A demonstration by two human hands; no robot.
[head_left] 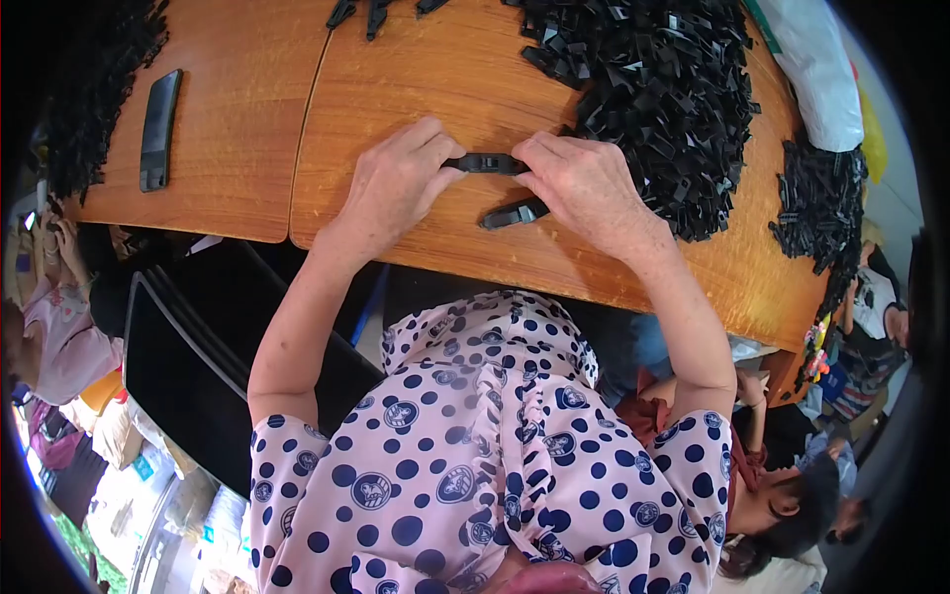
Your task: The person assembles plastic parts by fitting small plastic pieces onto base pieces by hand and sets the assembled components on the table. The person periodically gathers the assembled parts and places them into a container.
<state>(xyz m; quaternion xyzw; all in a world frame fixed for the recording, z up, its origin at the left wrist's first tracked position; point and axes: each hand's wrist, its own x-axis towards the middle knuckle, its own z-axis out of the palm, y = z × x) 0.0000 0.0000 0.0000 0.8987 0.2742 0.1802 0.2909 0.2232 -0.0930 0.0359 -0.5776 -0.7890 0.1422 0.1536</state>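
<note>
Between both hands, above the wooden table, is a small, narrow black plastic piece (489, 163) with a raised middle; its exact kind is not clear. My left hand (401, 178) pinches its left end between thumb and fingers. At its right end, my right hand (584, 183) grips it the same way, and the fingertips cover both ends. A second black plastic piece (514, 214) lies on the table just below, close to my right hand. To the right of that hand spreads a big heap of black plastic pieces (683, 109).
A black phone (160, 129) lies on the tabletop (237, 109) at the left, beside another black heap (94, 109). Several loose pieces (376, 15) sit at the far edge. Beyond the right side are a white bag (816, 69) and more black parts (821, 208). People sit on both sides.
</note>
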